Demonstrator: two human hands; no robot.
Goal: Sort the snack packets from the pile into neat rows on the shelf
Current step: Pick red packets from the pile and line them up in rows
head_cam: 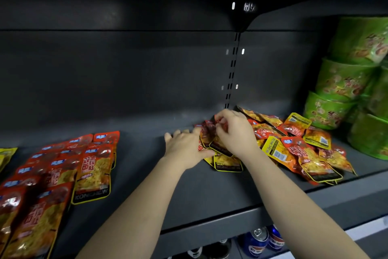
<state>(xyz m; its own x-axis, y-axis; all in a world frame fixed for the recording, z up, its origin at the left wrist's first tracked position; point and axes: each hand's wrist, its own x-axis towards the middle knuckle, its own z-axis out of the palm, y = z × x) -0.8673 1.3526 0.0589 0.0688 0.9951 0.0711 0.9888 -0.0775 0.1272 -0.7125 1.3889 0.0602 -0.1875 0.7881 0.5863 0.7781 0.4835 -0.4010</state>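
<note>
A loose pile of red, orange and yellow snack packets (294,145) lies on the right part of the dark grey shelf (147,174). At the pile's left edge both hands work on a small bunch of packets (210,139). My right hand (235,130) pinches a red packet at the top of that bunch. My left hand (184,145) holds the bunch from the left, fingers spread and thumb against the packets. Overlapping rows of red and orange packets (63,166) lie on the shelf's left part.
Stacked green instant-noodle bowls (352,78) fill the shelf's right end, close behind the pile. A yellow packet (6,155) shows at the far left edge. Drink cans (264,237) stand on the shelf below. A slotted upright (232,69) runs up the back panel.
</note>
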